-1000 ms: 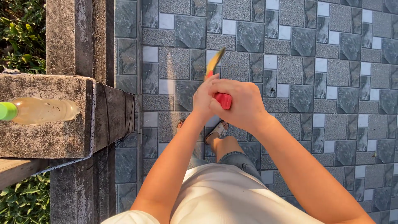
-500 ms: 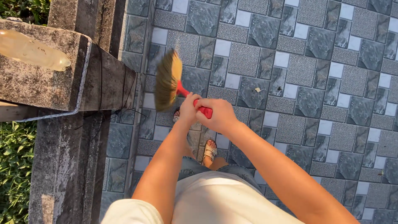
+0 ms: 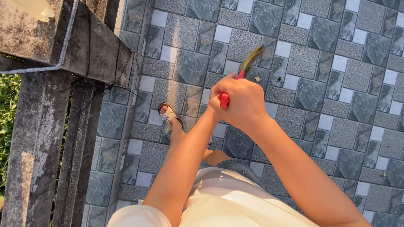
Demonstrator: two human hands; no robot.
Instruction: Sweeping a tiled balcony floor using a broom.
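1. Broom (image 3: 246, 67) with straw bristles and a red handle points up and to the right, away from the hands, its long axis slanting over the tiled floor (image 3: 336, 84).
2. Right hand (image 3: 244, 103) is clenched round the handle end; left hand (image 3: 214, 98) sits mostly hidden behind it, also gripping.
3. Sandalled foot (image 3: 169, 114) stands left of them, near the concrete ledge (image 3: 63, 46) along the floor's left edge.

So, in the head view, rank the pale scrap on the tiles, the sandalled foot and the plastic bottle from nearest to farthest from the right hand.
From the right hand:
1. Pale scrap, on the tiles just beyond it.
2. Sandalled foot, to the left.
3. Plastic bottle, on the concrete ledge, far upper left.
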